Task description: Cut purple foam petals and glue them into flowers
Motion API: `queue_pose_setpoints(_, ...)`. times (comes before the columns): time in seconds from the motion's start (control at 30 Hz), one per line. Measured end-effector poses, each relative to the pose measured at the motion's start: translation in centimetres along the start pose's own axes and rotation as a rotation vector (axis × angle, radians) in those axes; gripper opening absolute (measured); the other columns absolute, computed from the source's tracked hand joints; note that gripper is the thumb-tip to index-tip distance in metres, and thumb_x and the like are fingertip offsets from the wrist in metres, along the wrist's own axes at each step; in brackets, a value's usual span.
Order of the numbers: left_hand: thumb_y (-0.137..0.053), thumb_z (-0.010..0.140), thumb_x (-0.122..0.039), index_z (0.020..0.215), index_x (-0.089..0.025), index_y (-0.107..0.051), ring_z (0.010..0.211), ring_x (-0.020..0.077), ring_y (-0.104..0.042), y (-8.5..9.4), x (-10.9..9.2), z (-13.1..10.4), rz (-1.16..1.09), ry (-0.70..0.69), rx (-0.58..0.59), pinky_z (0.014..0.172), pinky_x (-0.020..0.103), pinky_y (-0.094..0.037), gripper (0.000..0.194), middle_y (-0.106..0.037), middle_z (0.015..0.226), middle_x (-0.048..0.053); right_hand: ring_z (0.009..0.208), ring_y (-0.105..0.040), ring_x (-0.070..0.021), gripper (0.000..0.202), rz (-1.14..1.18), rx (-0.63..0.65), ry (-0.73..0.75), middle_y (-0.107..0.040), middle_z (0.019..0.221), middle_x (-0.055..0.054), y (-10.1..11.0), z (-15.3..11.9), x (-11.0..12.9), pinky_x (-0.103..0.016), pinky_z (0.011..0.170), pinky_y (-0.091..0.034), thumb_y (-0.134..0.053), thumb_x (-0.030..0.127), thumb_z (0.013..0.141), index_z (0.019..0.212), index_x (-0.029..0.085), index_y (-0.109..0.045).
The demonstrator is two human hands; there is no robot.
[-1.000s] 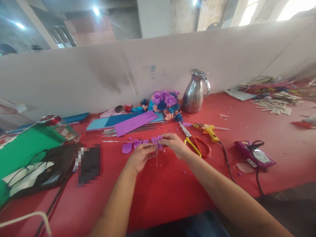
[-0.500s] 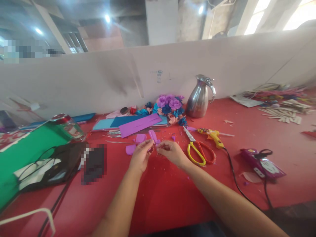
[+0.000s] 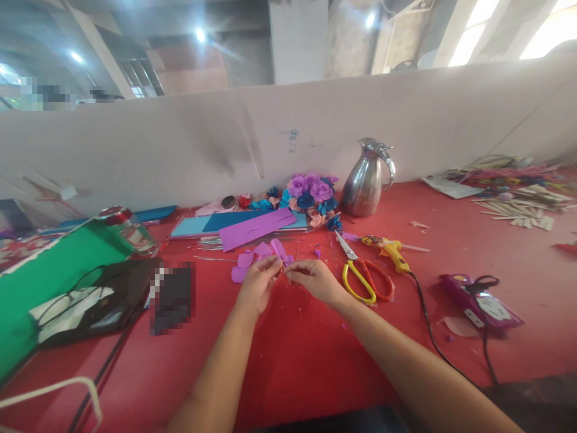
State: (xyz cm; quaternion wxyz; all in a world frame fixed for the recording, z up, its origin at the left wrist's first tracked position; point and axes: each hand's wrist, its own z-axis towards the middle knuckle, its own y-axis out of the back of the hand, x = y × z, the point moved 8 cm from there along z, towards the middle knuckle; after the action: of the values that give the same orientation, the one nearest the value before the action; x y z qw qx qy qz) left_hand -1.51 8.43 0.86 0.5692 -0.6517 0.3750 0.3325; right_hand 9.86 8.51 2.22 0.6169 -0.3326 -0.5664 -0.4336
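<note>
Both hands meet over the red table (image 3: pixel 288 361), thumbs and fingers pinched together. My left hand (image 3: pixel 261 279) is closed on a small purple paper piece (image 3: pixel 278 249) that sticks up above its fingertips. Beside it my right hand (image 3: pixel 315 279) is pinched at a thin stem-like thing by the base of that piece, too small to make out. Loose purple petals (image 3: pixel 244 259) lie just behind and left of my left hand. Scissors (image 3: pixel 359 279) with one yellow and one red handle rest to the right of my right hand.
Behind the hands lie a purple paper sheet (image 3: pixel 256 230), thin wires and paper flowers (image 3: pixel 311 192). A steel jug (image 3: pixel 363 183) stands near the partition. At the right are a yellow glue gun (image 3: pixel 394 255) and a purple power box (image 3: pixel 480 304); at the left, a dark bag (image 3: pixel 121 294) and a jar (image 3: pixel 130 231).
The purple piece at the fingertips has tilted and shifted slightly. Both hands remain close together in nearly the same place, and the view has moved a little.
</note>
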Motion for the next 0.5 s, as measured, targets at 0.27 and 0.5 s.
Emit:
queue_pose_setpoints(0.27, -0.083, 0.053, -0.022, 0.06, -0.014, -0.066, 0.053, 0.0081, -0.052, -0.1, -0.1, 0.05, 0.028, -0.026, 0.034, 0.055, 0.021, -0.041, 0.02, -0.06, 0.054, -0.002, 0.06, -0.052, -0.0118, 0.012, 0.072, 0.048, -0.024, -0.059, 0.063, 0.002, -0.36, -0.03, -0.04, -0.026, 0.065, -0.04, -0.056, 0.022, 0.076, 0.075, 0.018, -0.067)
queue_pose_setpoints(0.5, -0.08, 0.059, -0.023, 0.06, -0.014, -0.066, 0.053, 0.0094, -0.052, -0.25, -0.16, 0.04, 0.078, -0.039, 0.085, 0.055, 0.023, -0.042, 0.017, -0.059, 0.055, -0.001, 0.062, -0.051, -0.0119, 0.011, 0.084, 0.089, -0.009, -0.058, 0.065, 0.002, -0.53, -0.12, 0.34, -0.026, 0.067, -0.04, -0.057, 0.024, 0.077, 0.076, 0.017, -0.066)
